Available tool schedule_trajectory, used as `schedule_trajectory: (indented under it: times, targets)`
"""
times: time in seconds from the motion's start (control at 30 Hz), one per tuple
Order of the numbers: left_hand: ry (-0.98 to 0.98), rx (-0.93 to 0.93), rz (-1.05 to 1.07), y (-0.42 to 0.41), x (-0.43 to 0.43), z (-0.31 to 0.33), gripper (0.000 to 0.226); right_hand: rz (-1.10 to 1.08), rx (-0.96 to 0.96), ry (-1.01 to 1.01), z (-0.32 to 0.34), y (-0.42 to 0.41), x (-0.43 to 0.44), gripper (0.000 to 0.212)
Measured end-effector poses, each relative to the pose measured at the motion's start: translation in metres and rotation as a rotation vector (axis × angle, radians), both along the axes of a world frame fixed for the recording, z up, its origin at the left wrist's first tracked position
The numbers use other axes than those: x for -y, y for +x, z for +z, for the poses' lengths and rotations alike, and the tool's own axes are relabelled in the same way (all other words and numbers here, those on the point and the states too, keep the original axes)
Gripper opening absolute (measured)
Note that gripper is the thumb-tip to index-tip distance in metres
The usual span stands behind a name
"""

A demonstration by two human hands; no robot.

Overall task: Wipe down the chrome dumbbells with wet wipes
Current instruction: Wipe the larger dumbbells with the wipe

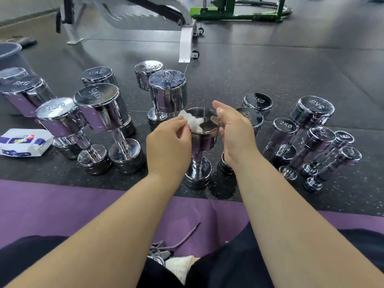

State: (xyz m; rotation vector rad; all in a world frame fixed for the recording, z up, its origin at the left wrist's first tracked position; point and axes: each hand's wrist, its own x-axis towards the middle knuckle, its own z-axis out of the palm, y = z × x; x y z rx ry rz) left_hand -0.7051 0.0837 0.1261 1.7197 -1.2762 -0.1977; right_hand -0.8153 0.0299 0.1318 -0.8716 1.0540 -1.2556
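Observation:
A chrome dumbbell (204,142) stands on end on the dark floor right in front of me. My left hand (169,145) pinches a crumpled white wet wipe (193,121) against the left part of its top face. My right hand (234,132) is beside the top head on the right, fingers mostly straight and touching its rim. Several other chrome dumbbells stand upright around it: large ones on the left (101,109), one behind (167,90), and smaller ones on the right (311,109).
A white and blue wipes packet (22,142) lies on the floor at the left. A grey bucket (9,55) is at the far left. A weight bench (187,36) and a green frame (239,11) stand behind. I sit on a purple mat (62,204).

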Motion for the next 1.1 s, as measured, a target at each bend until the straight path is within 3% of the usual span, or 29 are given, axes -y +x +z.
schedule_trajectory:
  times: [0.2, 0.3, 0.47, 0.57, 0.67, 0.73, 0.9, 0.97, 1.1]
  targets:
    - [0.243, -0.407, -0.032, 0.008, 0.033, 0.011, 0.026, -0.006, 0.069, 0.036, -0.009, -0.001, 0.007, 0.020]
    - [0.359, -0.483, -0.035, 0.013, 0.043, 0.009, 0.031, 0.012, 0.050, 0.050, -0.011, 0.002, 0.012, 0.019]
    - [0.180, -0.458, 0.011, 0.011, 0.017, -0.013, 0.054, 0.018, 0.003, 0.093, -0.014, 0.004, 0.016, 0.020]
    - [0.099, -0.330, -0.007, 0.016, 0.005, -0.022, 0.038, 0.034, -0.061, 0.038, -0.010, 0.004, 0.012, 0.017]
    - [0.009, -0.276, -0.049, 0.017, 0.006, -0.010, 0.012, 0.123, -0.200, -0.160, -0.001, 0.004, 0.011, 0.027]
    - [-0.005, -0.271, -0.139, 0.016, 0.012, -0.002, 0.015, 0.201, -0.325, -0.273, 0.007, 0.005, 0.012, 0.029]
    - [-0.012, -0.390, -0.256, 0.015, 0.021, 0.000, 0.027, 0.385, -0.467, -0.375, 0.010, 0.008, 0.022, 0.026]
    - [-0.078, -0.460, -0.210, 0.013, 0.024, -0.002, 0.025, 0.388, -0.641, -0.426, 0.013, 0.008, 0.030, 0.025]
    - [-0.081, -0.767, -0.095, 0.017, 0.036, -0.013, 0.015, 0.404, -0.824, -0.413, 0.022, 0.018, 0.053, 0.020]
